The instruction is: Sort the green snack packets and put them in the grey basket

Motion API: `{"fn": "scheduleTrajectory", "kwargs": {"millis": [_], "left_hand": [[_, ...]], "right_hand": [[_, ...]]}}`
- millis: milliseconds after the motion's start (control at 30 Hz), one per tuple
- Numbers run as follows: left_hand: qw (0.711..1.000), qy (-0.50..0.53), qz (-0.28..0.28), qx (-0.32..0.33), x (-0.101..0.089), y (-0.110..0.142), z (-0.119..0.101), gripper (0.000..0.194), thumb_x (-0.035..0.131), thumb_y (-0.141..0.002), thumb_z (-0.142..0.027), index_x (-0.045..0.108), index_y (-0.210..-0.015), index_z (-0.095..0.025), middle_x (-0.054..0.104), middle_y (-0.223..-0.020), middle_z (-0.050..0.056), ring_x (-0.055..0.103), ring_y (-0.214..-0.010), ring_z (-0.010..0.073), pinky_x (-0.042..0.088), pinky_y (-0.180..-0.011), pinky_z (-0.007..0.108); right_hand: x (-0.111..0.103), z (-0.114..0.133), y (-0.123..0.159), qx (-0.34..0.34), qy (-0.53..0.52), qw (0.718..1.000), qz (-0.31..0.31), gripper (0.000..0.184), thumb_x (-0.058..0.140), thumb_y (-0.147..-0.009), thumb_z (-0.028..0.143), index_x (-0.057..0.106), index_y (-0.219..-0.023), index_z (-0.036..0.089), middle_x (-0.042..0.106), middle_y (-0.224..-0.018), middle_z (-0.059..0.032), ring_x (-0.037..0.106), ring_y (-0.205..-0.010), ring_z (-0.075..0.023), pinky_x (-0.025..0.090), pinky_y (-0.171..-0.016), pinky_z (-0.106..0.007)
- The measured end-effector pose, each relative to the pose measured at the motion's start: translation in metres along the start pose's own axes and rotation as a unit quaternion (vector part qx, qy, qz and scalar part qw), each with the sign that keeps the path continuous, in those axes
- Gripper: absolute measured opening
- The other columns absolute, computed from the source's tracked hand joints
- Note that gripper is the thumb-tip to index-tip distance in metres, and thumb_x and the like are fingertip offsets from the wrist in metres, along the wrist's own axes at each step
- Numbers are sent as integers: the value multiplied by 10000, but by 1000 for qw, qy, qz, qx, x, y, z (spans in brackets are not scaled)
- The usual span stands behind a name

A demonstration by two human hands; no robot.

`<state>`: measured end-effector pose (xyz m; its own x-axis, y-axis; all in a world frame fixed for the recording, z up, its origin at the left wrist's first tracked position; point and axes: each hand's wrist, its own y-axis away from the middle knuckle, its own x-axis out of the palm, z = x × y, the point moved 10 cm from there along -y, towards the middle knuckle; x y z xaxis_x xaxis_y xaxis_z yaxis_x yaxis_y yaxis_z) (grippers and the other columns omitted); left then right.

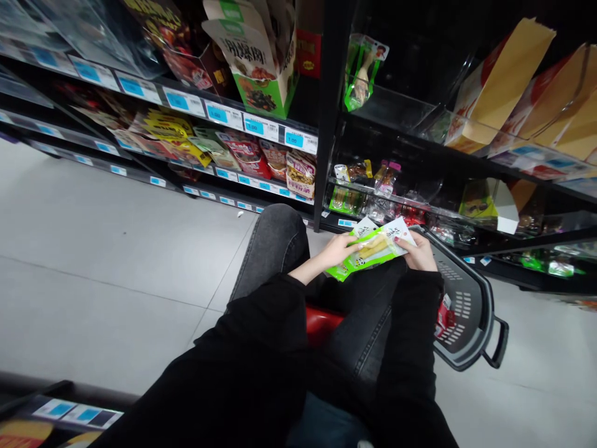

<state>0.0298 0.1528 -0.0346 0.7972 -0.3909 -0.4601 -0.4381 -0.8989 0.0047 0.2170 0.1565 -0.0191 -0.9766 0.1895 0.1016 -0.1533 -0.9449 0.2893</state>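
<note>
Two green-and-white snack packets (379,244) overlap in front of my knees, with pale yellow food showing through a clear window. My left hand (341,250) grips them at their left side, thumb lying on top. At the upper right corner of the front packet, my right hand (420,251) is closed, its thumb on the face and the fingers behind. A grey shopping basket (471,305) stands on the floor just right of my right forearm. Inside it lies a red packet (445,314), partly hidden by my sleeve.
Black store shelves (326,118) run across the front. A green-and-white display box (263,62), bagged snacks (301,175) and tan cartons (504,81) stand on them. A red seat (321,325) shows between my legs. Another shelf edge (69,410) juts in at bottom left.
</note>
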Motion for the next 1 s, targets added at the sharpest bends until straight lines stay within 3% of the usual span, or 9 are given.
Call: {"fn": "scheduleTrajectory", "kwargs": {"millis": [133,233,467,767,1000], "left_hand": [[999,23,24,-41,0,-2,6,336,501,-811,-424,671,-907,-151,618,-818,48,563,-725,177,431,-673,279],[999,9,30,-33,-4,-4,7,318,520,-799,-415,679,-896,-157,627,-825,52,562,-741,179,427,-687,274],[994,-90,58,34,-4,-4,0,292,493,-815,-386,690,-867,-176,622,-809,48,559,-767,174,404,-724,262],[989,-131,50,39,-7,-2,1,265,474,-820,-339,694,-838,-192,584,-744,34,547,-712,162,390,-667,248],[990,-113,70,39,5,1,4,222,501,-796,-298,698,-846,-210,599,-793,29,563,-737,160,400,-682,242]], "right_hand": [[-3,-3,4,34,-10,999,16,343,781,-487,367,666,-728,152,688,-660,-30,625,-583,-186,497,-569,-321],[-5,-5,4,46,-15,999,10,361,742,-530,461,669,-691,146,683,-644,-41,623,-571,-188,491,-533,-308],[-2,-18,-7,38,184,981,40,416,811,-384,361,695,-710,130,667,-563,-16,599,-514,-173,470,-508,-284],[17,-1,-3,-20,290,955,63,418,742,-477,436,690,-737,112,683,-667,-50,596,-590,-182,442,-536,-272],[28,-9,-1,-8,337,934,115,361,691,-544,431,688,-727,120,667,-627,-38,578,-569,-172,428,-529,-265]]}}
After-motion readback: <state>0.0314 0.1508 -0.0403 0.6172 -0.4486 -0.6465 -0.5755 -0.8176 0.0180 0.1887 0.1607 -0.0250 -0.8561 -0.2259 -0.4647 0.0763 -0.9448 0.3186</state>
